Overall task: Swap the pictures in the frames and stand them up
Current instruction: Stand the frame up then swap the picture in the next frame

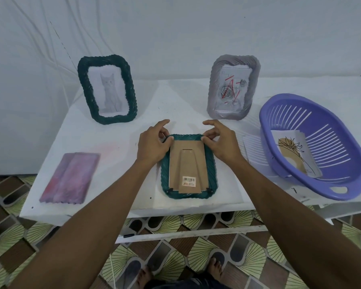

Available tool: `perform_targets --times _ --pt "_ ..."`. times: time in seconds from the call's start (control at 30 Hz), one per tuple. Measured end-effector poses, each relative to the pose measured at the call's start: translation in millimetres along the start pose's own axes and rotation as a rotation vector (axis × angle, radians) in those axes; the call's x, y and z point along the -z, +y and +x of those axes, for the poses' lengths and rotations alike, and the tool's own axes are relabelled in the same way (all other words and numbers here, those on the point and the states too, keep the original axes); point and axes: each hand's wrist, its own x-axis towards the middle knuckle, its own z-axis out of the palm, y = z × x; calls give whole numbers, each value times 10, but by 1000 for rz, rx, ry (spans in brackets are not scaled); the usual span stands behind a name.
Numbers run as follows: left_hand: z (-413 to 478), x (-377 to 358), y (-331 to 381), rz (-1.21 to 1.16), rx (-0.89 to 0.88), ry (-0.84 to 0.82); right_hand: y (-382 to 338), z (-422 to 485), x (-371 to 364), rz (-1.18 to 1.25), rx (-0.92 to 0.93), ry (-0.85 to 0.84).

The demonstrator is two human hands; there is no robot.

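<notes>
Both left hand [152,143], right hand [222,142] pinch teal frame [188,196]

A barcode sticker [189,181] is sitting at six o'clock on the back of the teal frame [190,196] (orange print unreadable from here).

Both forearms [104,205] are bare along their whole visible length, with no sleeve edge in view. The left hand [154,142] and right hand [221,140] are bare too. At the bottom edge are a bare left foot [144,277] and right foot [215,270], with dark blue cloth [192,283] between them; which garment it is cannot be told.
</notes>
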Motion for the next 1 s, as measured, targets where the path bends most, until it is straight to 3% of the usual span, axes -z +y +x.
perform_targets --times 0.13,0.27,0.5,1.0 --pt "-114 71 30 -10 -9 -35 -37 -103 17 3 -15 -7" --pt "-492 263 -38 61 -140 -183 64 -437 148 -69 106 -58" --pt "-1092 482 44 86 -184 -318 147 -1008 353 -173 247 -177" --pt "-1241 431 2 -38 -264 -269 99 -1207 347 -209 263 -250"
